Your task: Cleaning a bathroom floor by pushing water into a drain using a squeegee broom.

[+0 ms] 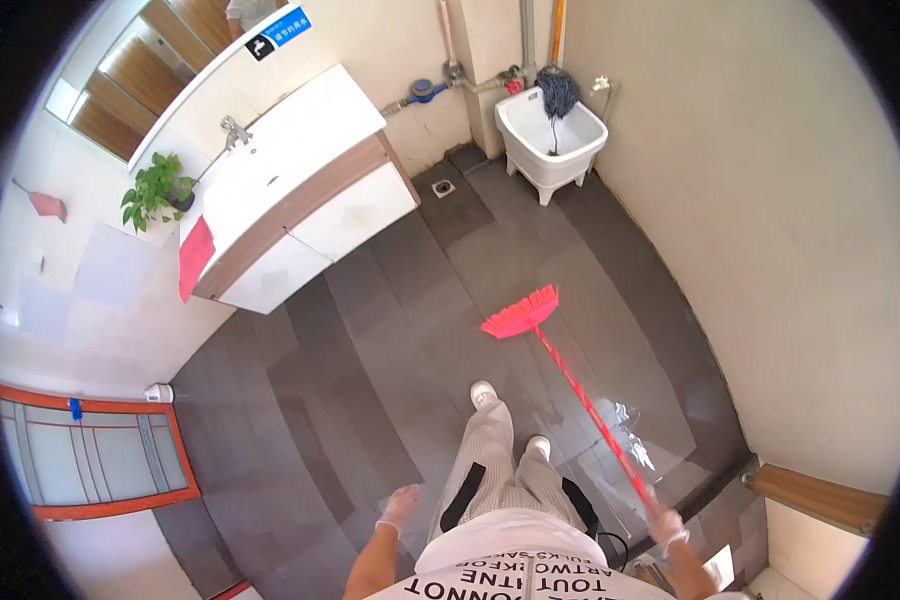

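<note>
A pink broom (523, 313) with a red-and-white striped handle lies across the view, its bristles against the wet grey tile floor (450, 300). My right hand (667, 523), in a thin clear glove, grips the handle near its upper end at the lower right. At the lower left, my left hand (400, 504) hangs beside my leg in a similar glove and holds nothing; its fingers look loosely bent, partly blurred. Both of my shoes stand on the floor between the hands, below the broom head.
A white mop sink (511, 150) with a dark mop (558, 93) stands in the far corner, near a floor drain (443, 189). A washbasin cabinet (360, 217) with a potted plant (154, 187) and red cloth (196, 255) lines the left wall. An orange-framed door (187, 450) is at left.
</note>
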Demonstrator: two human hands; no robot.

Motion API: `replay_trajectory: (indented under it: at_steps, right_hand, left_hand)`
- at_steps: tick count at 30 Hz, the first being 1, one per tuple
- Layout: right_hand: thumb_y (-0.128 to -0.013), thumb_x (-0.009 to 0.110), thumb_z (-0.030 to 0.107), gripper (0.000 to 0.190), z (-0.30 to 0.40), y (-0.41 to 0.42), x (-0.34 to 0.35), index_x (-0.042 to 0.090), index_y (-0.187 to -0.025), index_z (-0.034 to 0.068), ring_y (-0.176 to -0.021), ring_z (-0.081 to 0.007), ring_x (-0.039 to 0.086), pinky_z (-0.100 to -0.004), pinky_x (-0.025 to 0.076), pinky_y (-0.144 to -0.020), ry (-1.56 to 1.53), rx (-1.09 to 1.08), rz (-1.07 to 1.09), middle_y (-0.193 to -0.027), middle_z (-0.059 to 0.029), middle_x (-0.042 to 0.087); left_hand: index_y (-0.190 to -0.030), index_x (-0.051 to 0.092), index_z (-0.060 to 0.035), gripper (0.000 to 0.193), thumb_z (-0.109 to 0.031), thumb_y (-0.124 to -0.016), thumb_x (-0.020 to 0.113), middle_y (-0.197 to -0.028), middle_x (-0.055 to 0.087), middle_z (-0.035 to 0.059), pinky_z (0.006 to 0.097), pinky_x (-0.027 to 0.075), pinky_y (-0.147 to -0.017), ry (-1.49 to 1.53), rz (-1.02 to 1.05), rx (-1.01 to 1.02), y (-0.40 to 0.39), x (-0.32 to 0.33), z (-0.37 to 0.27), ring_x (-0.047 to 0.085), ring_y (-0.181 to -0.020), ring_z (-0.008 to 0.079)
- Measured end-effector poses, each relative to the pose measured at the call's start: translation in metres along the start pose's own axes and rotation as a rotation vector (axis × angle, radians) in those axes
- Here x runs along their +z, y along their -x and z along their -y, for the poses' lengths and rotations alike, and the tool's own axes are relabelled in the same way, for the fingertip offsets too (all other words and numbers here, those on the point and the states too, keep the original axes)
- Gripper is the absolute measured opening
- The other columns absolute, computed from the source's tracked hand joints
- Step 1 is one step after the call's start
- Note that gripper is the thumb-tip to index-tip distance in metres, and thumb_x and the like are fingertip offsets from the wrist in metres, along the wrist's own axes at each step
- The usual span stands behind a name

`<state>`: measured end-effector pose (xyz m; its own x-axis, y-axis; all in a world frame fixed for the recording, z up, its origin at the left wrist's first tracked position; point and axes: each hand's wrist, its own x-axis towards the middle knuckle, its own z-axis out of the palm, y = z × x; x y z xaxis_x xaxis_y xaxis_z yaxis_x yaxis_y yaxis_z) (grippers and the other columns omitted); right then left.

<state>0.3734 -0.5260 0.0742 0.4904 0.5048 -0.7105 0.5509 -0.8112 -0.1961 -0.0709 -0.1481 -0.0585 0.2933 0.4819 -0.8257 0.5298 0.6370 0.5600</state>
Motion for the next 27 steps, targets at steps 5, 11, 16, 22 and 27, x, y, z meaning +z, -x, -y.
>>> replay_trajectory:
  at_steps: [5, 11, 16, 22, 27]
  right_hand:
    - [-0.081, 0.034, 0.024, 0.047, 0.038, 0.062, 0.029, 0.013, -0.122, 0.034, -0.073, -0.0378, 0.052, -0.0445, 0.04, -0.062, -0.146, 0.263, 0.195, -0.081, -0.025, 0.052]
    - [-0.081, 0.032, 0.022, 0.05, 0.059, -0.019, 0.046, 0.006, -0.124, 0.028, -0.076, -0.0356, 0.053, -0.0432, 0.041, -0.066, -0.138, 0.189, 0.18, -0.082, -0.0222, 0.054]
    - [-0.081, 0.029, 0.016, 0.05, 0.142, -0.166, -0.037, 0.006, -0.125, 0.024, -0.079, -0.0363, 0.054, -0.0459, 0.041, -0.069, -0.084, 0.086, 0.105, -0.084, -0.0233, 0.054]
    - [-0.081, 0.028, 0.017, 0.047, 0.247, -0.29, -0.136, 0.011, -0.125, 0.023, -0.085, -0.0352, 0.052, -0.0437, 0.041, -0.071, -0.142, 0.032, -0.037, -0.091, -0.0242, 0.052]
    - [-0.082, 0.027, 0.025, 0.043, 0.201, -0.237, -0.137, 0.015, -0.123, 0.023, -0.078, -0.0371, 0.052, -0.0447, 0.041, -0.066, -0.071, 0.031, -0.062, -0.085, -0.0221, 0.053]
  left_hand:
    - [-0.11, 0.042, -0.0065, 0.034, -0.022, -0.08, 0.045, -0.102, 0.052, 0.0056, 0.0266, 0.039, -0.077, -0.152, -0.031, -0.24, 0.04, 0.041, -0.066, 0.051, -0.086, 0.0145]
    - [-0.094, 0.053, -0.0037, 0.026, -0.024, -0.078, 0.048, -0.081, 0.056, 0.002, 0.0215, 0.04, -0.063, -0.002, -0.151, -0.102, 0.072, 0.038, -0.059, 0.051, -0.073, 0.0099]
    - [-0.098, 0.049, -0.0052, 0.028, -0.023, -0.077, 0.049, -0.081, 0.057, 0.0027, 0.0252, 0.04, -0.058, 0.173, -0.221, -0.296, 0.077, -0.007, -0.003, 0.053, -0.071, 0.0116]
    - [-0.098, 0.05, -0.0084, 0.028, -0.025, -0.076, 0.05, -0.081, 0.057, 0.0041, 0.027, 0.041, -0.057, 0.216, -0.311, -0.352, 0.083, -0.012, -0.015, 0.055, -0.069, 0.0154]
    - [-0.1, 0.048, -0.0091, 0.026, -0.019, -0.076, 0.046, -0.092, 0.055, 0.006, 0.0293, 0.042, -0.064, -0.068, -0.165, -0.268, 0.031, -0.016, -0.048, 0.053, -0.08, 0.0172]
